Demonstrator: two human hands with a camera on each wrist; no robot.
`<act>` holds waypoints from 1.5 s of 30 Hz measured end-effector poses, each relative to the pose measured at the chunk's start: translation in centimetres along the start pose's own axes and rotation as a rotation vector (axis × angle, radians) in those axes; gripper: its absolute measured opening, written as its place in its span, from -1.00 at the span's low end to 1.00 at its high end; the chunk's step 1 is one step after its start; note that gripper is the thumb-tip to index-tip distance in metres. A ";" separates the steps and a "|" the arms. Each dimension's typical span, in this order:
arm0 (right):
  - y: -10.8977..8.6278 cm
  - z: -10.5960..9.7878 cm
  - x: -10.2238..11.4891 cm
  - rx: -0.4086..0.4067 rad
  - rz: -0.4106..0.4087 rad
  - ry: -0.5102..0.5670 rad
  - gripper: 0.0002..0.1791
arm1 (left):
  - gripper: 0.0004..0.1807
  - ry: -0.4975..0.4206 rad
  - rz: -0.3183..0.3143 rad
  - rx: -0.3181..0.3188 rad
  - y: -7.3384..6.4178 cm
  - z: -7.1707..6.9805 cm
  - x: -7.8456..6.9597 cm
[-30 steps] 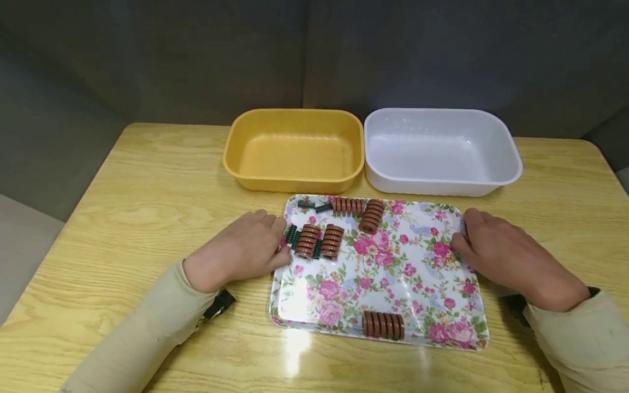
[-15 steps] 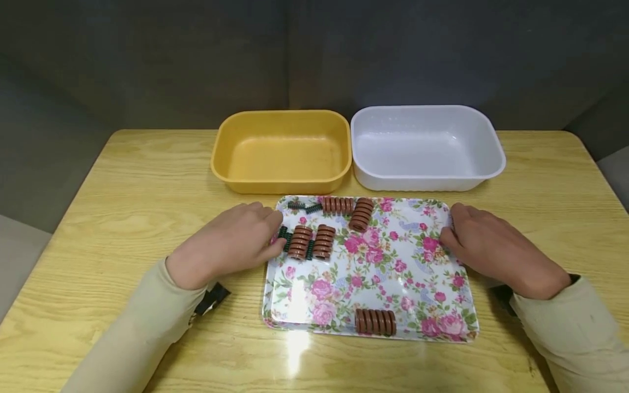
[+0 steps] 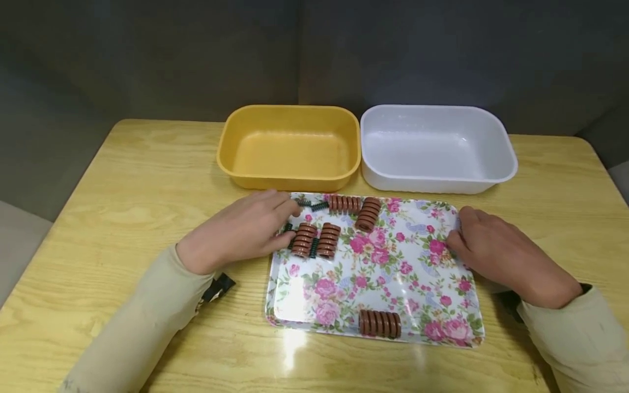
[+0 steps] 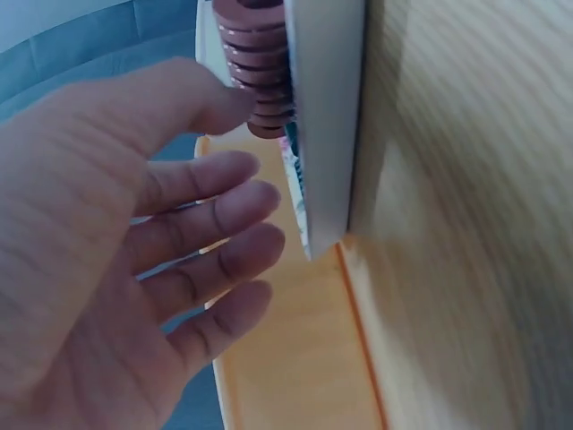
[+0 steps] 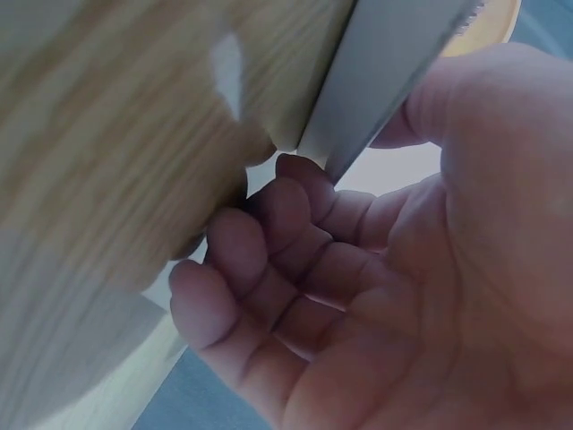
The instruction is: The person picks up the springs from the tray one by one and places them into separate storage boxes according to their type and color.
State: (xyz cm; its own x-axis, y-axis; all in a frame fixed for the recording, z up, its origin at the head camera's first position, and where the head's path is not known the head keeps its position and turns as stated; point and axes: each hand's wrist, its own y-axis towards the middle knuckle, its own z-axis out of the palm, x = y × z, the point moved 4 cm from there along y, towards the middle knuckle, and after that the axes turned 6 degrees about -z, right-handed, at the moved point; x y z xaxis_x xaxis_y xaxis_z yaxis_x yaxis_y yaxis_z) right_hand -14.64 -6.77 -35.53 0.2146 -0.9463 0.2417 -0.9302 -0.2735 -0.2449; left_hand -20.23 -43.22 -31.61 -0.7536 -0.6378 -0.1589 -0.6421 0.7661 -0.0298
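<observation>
A floral tray (image 3: 388, 295) bears several brown coil springs (image 3: 328, 240) and thin dark green springs (image 3: 320, 206), mostly grouped at its far left; one brown spring (image 3: 380, 323) lies by the near rim. My left hand (image 3: 245, 229) reaches over the tray's left edge, fingers loosely bent and parted, partly hiding the green springs. In the left wrist view its thumb (image 4: 224, 106) overlaps a brown spring (image 4: 257, 67), and nothing is held. At the opposite side my right hand (image 3: 506, 254) grips the tray's rim (image 5: 385, 81), thumb over the inside and curled fingers along the outside.
Behind the tray, a yellow bin (image 3: 290, 177) and a white bin (image 3: 437, 185) stand side by side on the wooden table (image 3: 123, 218). A dark grey partition (image 3: 314, 54) rises along the table's back edge.
My left hand has left the tray's left edge and moved inward over the far-left springs, its thumb and fingers spreading. The right hand stays at the right rim. The head view shifts slightly.
</observation>
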 end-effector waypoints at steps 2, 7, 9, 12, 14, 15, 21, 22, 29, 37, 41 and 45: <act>-0.1 0.0 -0.2 0.000 0.006 0.001 -0.69 | -0.65 -0.004 0.007 0.022 0.1 0.1 0.1; -0.2 0.2 -0.4 0.002 0.021 0.010 -0.69 | -0.67 0.000 0.015 0.050 0.2 0.3 0.2; -0.1 0.2 -0.3 0.006 0.026 0.010 -0.68 | -0.67 0.002 0.015 0.054 0.2 0.3 0.3; 0.0 0.2 -0.3 0.021 0.030 0.016 -0.68 | -0.63 -0.007 0.024 0.047 0.1 0.3 0.3; 0.1 0.2 -0.3 0.028 0.032 0.023 -0.69 | -0.61 -0.017 0.029 0.050 0.0 0.4 0.3; 0.1 0.2 -0.2 0.032 0.034 0.023 -0.69 | -0.59 -0.022 0.030 0.056 -0.1 0.4 0.3; 0.1 0.2 -0.2 0.021 0.020 0.030 -0.70 | -0.56 -0.072 -0.025 0.148 0.0 0.3 0.5; 0.2 0.2 -0.2 0.020 0.020 0.034 -0.70 | -0.57 -0.082 -0.040 0.167 0.1 0.3 0.5; 0.1 0.2 -0.3 0.034 0.035 0.062 -0.72 | -0.64 -0.128 -0.123 0.311 1.4 -0.3 0.1; 0.4 0.3 0.2 0.032 0.016 0.050 -0.71 | -0.72 -0.157 -0.185 0.388 1.6 -0.1 0.4; 0.4 0.2 0.1 0.031 0.014 0.035 -0.71 | -0.67 -0.167 -0.184 0.379 1.6 -0.3 0.4; 0.1 0.2 -0.2 0.039 0.031 0.034 -0.71 | -0.60 -0.176 -0.181 0.371 1.9 -0.6 0.4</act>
State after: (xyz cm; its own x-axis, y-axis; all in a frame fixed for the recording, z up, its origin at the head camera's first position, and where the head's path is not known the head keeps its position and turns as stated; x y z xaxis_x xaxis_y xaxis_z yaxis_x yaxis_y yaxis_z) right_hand -14.77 -6.63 -35.81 0.1752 -0.9480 0.2655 -0.9235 -0.2517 -0.2894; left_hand -21.81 -42.05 -31.18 -0.5775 -0.7656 -0.2835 -0.6433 0.6406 -0.4194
